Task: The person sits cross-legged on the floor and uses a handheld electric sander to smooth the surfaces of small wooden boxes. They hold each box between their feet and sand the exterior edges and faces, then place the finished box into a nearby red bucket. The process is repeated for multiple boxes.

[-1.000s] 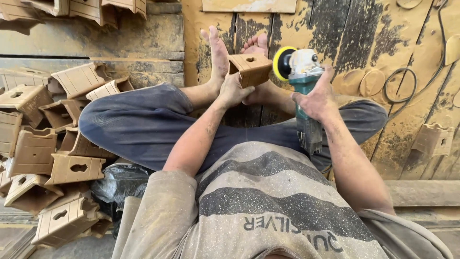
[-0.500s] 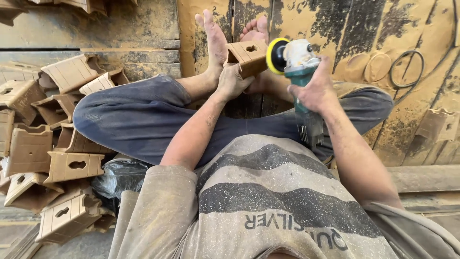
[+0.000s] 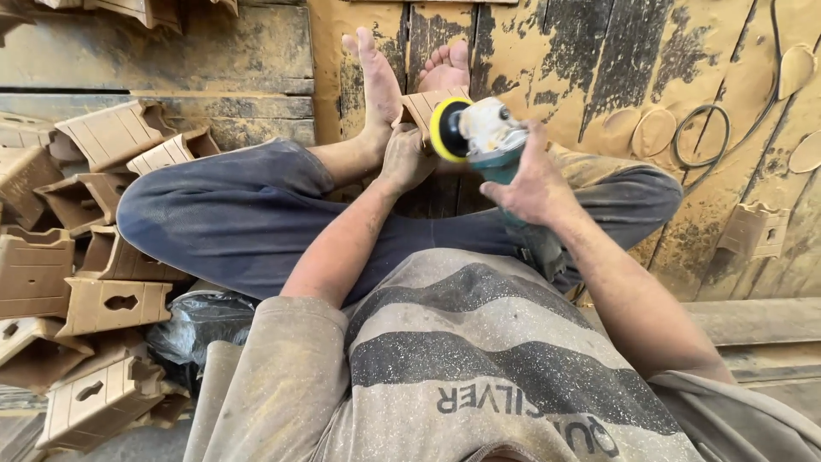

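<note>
1. Nearest the camera, the right hand (image 3: 534, 180) is closed around the body of the handheld sander (image 3: 492, 137), fingers wrapped over the top. In my judgement this grip wants to stay firm with the wrist straight, so the tool does not tip.
2. Just beyond it, the yellow sanding disc (image 3: 446, 128) meets the right edge of the small wooden piece (image 3: 423, 107). Keeping the disc flat to that edge, not digging in with its rim, likely gives an even face.
3. The left hand (image 3: 409, 161) is curled shut on the near side of the wooden piece, touching it from below. Its fingertips sit close to the disc, so they are best kept behind the edge being sanded.
4. Farther out, the left foot (image 3: 376, 81) and the right foot (image 3: 446, 67) rest against the dusty board floor (image 3: 547, 51), bracing the piece between them. Steady pressure from both seems to stop it from chattering.
5. Along the left edge of the floor lies a pile of similar wooden pieces (image 3: 94, 257), well apart from the tool.
</note>
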